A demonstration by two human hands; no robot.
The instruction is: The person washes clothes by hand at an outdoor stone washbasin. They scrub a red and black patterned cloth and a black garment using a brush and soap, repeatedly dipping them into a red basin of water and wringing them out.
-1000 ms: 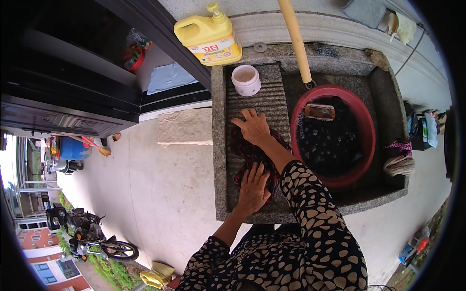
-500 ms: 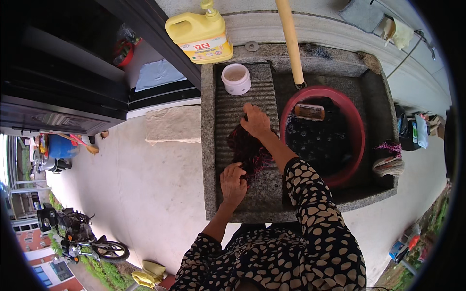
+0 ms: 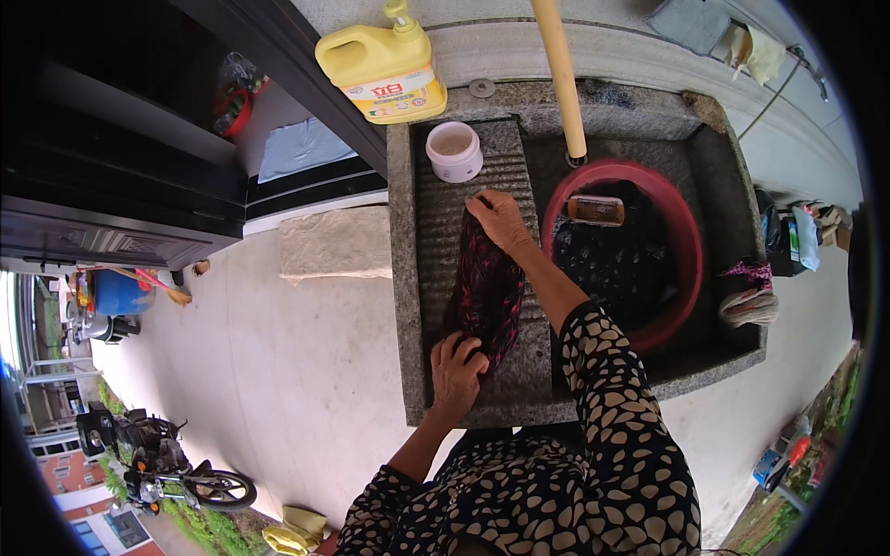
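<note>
A dark cloth with a pink-red pattern (image 3: 486,287) lies stretched lengthwise over the ridged stone washboard (image 3: 436,218). My right hand (image 3: 501,222) is closed on its far end, thumb and fingers pinching the fabric. At the near end my left hand (image 3: 456,378) has its fingers curled onto the cloth, pressing it against the stone. Beyond my right hand stands an open white jar (image 3: 454,152). To the right, in the sink, a red basin (image 3: 688,250) holds dark water with some bubbles and soaking dark fabric. A brown-topped brush or block (image 3: 595,211) floats inside it.
A yellow pump jug (image 3: 385,69) stands at the far left corner of the stone sink (image 3: 593,408). A tan pipe (image 3: 561,83) drops into the basin's side of it. Rolled grey and pink cloths (image 3: 749,296) hang on the right rim. A motorcycle (image 3: 167,459) is parked at left.
The cloth was bunched between my hands and is now pulled out long. My right hand has closed on its far end, and my left hand has shifted slightly nearer and right.
</note>
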